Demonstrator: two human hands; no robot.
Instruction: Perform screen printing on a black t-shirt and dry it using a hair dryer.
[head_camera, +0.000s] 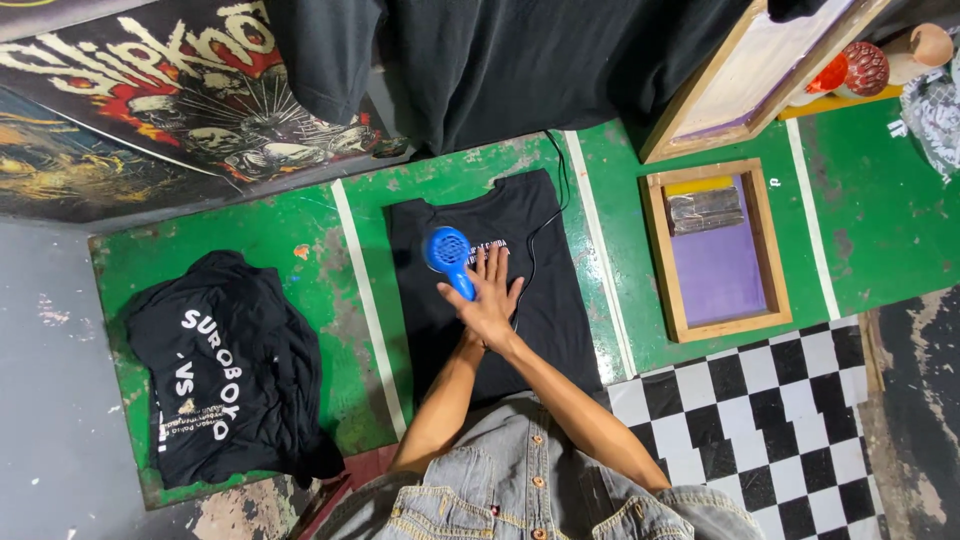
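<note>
Right hand (490, 300) lies flat, fingers spread, over the left hand gripping the blue dryer (449, 256).

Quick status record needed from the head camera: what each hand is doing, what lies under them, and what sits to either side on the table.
left hand: mostly hidden under the right, grips the blue plastic hair dryer
right hand: flat, fingers spread, on the black T-shirt
surface: green painted table, white stripes
table left: pile of black printed shirts
table right: wooden screen-printing frame with purple mesh
dryer cord: black, runs up across the shirt
</note>
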